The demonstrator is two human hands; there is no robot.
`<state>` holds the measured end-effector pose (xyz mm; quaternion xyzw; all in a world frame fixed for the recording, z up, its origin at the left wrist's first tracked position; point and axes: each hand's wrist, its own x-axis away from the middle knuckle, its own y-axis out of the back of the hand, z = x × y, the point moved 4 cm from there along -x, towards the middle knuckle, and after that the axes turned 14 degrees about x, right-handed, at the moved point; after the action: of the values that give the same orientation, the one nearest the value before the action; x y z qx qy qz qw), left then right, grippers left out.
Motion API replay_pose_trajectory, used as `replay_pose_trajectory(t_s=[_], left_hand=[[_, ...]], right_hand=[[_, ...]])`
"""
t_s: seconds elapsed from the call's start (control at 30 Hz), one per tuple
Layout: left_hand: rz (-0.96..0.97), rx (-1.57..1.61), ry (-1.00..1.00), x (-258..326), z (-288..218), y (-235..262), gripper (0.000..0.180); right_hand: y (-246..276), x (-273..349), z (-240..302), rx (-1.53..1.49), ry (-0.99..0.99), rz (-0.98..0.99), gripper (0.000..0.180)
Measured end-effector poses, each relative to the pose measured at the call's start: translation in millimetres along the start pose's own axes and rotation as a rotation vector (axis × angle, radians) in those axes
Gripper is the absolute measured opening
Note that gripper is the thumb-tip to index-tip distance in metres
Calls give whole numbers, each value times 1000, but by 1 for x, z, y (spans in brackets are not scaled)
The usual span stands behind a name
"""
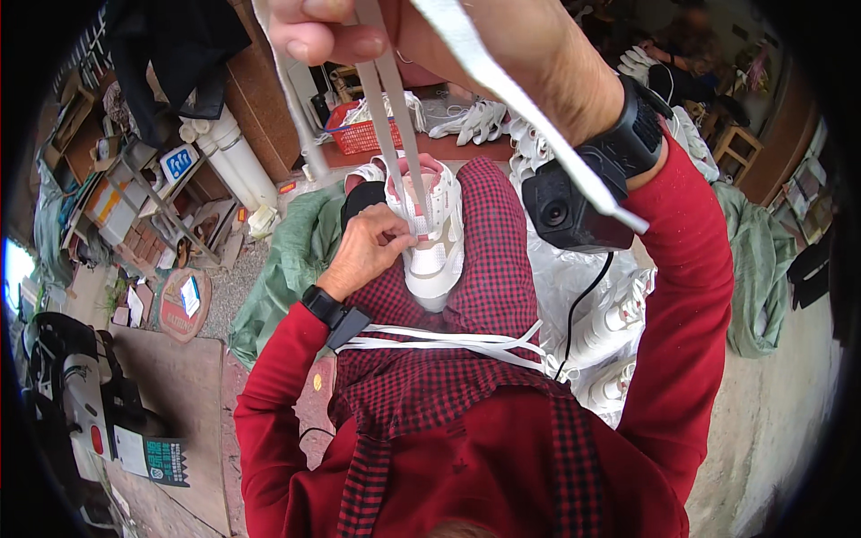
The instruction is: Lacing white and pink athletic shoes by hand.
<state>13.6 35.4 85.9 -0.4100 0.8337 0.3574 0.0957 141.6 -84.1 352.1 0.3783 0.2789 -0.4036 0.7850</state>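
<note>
Grey floor [780, 403] at the right, pale and bare-looking, with a brown panel [193, 394] laid flat at the lower left. Beyond it, near the left rim, a parked scooter [87, 390]. Farther up, a metal-framed shelf [161, 211] crowded with boxes and papers. Just beside it, thick white pipes [235, 157] leaning near a reddish-brown wall [263, 94]. Above, dark clothes [193, 45] hanging. At the upper right, a wooden stool [739, 146] before a dim, shadowed interior. Bright daylight at the far left rim, glaring white.
</note>
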Motion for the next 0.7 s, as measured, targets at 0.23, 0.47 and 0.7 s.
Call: replay_pose_trajectory(t_s=[0.23, 0.47, 0.7], left_hand=[[-32, -91, -12, 8, 9, -7, 12], [-182, 79, -86, -8, 6, 11, 10], [159, 42, -145, -29, -10, -6, 19]], right_hand=[[7, 0, 0, 146, 124, -3, 27], [3, 0, -1, 51, 54, -10, 28], [-9, 0, -9, 26, -91, -91, 38]])
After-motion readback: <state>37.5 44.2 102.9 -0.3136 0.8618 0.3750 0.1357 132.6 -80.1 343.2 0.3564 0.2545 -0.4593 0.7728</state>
